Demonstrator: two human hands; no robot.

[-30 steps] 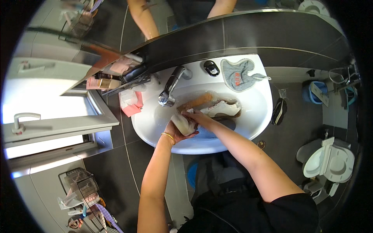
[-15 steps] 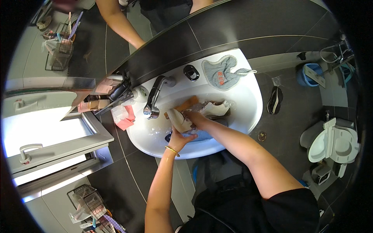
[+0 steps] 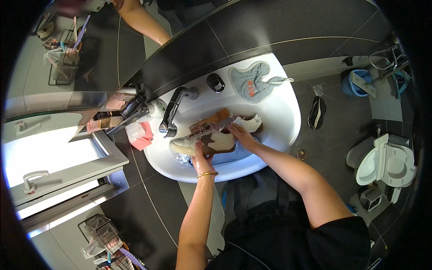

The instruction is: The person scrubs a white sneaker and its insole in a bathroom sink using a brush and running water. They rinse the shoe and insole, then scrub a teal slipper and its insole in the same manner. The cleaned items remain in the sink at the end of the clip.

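A wet cream-and-brown sneaker [image 3: 220,141] lies sideways over the sink, its toe toward the tap. My left hand [image 3: 200,155] wraps around its middle from the near side. At the heel end, my right hand [image 3: 240,136] has its fingers closed on the shoe's upper edge. Behind it a second cream-and-brown sneaker [image 3: 249,123] rests in the basin. An orange-brown, flat piece [image 3: 217,118] lies beside that shoe; its kind is unclear. Something blue [image 3: 234,156] shows below the held sneaker, partly covered by it and by my arm.
The white sink [image 3: 292,112] carries a chrome tap [image 3: 173,110] and a grey cloth [image 3: 252,85] on its rim. Bottles [image 3: 156,108] and a pink tissue pack [image 3: 140,135] stand at the left. A dark shoe [image 3: 317,112] lies on the floor, near a blue bucket [image 3: 355,83].
The held sneaker has turned from tilted up to lying lengthwise, its toe now toward the left. My right hand has moved from inside the fold of the shoe to its heel end.
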